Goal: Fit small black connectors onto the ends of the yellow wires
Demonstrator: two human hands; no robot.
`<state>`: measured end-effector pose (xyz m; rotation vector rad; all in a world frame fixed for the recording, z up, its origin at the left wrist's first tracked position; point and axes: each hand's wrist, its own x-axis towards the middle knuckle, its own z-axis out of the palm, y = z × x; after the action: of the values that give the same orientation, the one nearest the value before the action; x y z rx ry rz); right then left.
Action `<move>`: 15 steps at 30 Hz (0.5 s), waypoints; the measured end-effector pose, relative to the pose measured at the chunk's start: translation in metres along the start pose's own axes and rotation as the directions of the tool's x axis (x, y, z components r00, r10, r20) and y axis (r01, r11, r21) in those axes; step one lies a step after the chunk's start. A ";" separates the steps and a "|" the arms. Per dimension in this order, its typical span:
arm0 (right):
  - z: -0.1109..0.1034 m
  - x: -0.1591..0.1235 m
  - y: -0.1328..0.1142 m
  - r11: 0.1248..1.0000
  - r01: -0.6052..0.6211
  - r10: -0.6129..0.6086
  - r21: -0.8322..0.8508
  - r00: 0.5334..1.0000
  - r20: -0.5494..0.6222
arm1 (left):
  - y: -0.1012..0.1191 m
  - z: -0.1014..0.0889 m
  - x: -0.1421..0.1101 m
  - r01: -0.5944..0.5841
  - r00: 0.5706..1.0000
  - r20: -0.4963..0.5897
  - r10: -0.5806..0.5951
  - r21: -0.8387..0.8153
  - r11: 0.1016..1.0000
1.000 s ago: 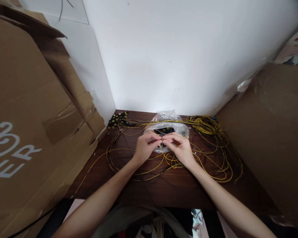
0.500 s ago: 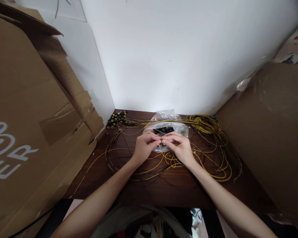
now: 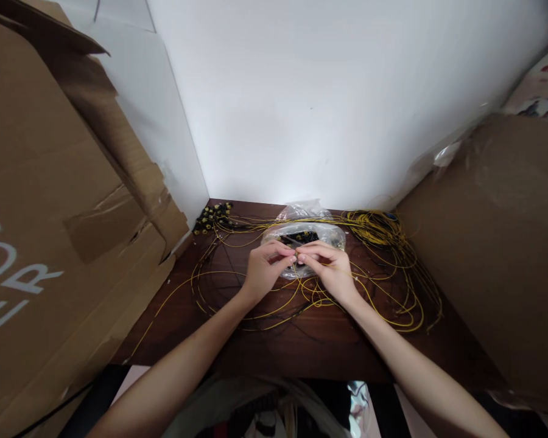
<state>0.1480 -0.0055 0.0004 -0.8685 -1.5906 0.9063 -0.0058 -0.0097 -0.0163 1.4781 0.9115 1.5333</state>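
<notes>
My left hand point(image 3: 265, 267) and my right hand point(image 3: 329, 267) meet fingertip to fingertip over the middle of the table. Both are closed in a pinch on one tiny yellowish piece that the fingers mostly hide; its kind does not show. Just below the fingertips runs a thin yellow wire point(image 3: 295, 271), and I cannot tell whether it joins the pinched piece. Behind and beneath the hands lies a clear plastic bag point(image 3: 335, 236), holding small black and yellow parts point(image 3: 304, 236). Loops of yellow and black wire point(image 3: 274, 316) spread around both wrists.
Several black parts with yellow ends point(image 3: 214, 218) are heaped at the back left of the dark wooden table point(image 3: 274, 353). A bundle of yellow wires point(image 3: 377, 231) lies back right. Cardboard boxes flank the table, left point(image 3: 41, 176) and right point(image 3: 488, 243); a white wall point(image 3: 310, 109) stands behind.
The view has shifted slightly. My hands keep nearly the same pinch at the same place, with only a small movement of the fingertips.
</notes>
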 end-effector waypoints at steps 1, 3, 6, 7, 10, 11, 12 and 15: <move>0.000 0.000 0.000 1.000 0.009 -0.009 -0.009 1.000 0.006 | 0.000 0.000 0.000 0.004 1.000 -0.001 -0.004 0.000 1.000; -0.001 0.000 -0.001 0.999 0.022 -0.022 -0.028 1.000 0.019 | 0.000 0.001 0.000 0.013 1.000 -0.005 -0.013 -0.004 1.000; -0.001 0.000 0.001 0.998 0.021 -0.020 -0.058 1.000 0.018 | 0.000 0.002 0.000 0.021 1.000 -0.007 -0.021 -0.010 1.000; -0.001 0.000 0.001 0.998 0.014 -0.013 -0.059 1.000 0.015 | 0.001 0.002 0.000 0.018 1.000 -0.006 -0.018 -0.010 1.000; 0.001 -0.001 0.003 0.999 -0.007 0.007 -0.035 1.000 0.004 | 0.001 0.002 -0.001 -0.001 1.000 -0.005 0.001 0.011 1.000; 0.001 -0.002 0.003 1.000 -0.012 0.012 -0.026 1.000 -0.004 | 0.001 0.002 -0.001 -0.006 1.000 -0.006 0.006 0.021 1.000; 0.002 -0.002 0.002 1.000 -0.018 0.017 -0.021 1.000 -0.013 | 0.001 0.001 -0.001 -0.009 1.000 -0.010 0.009 0.030 1.000; 0.004 -0.004 0.001 0.999 -0.035 0.035 -0.011 0.999 -0.036 | -0.001 0.001 -0.002 -0.014 1.000 -0.024 0.015 0.046 0.999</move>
<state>0.1445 -0.0090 -0.0023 -0.9185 -1.5557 0.9027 -0.0051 -0.0111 -0.0178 1.5043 0.9576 1.5538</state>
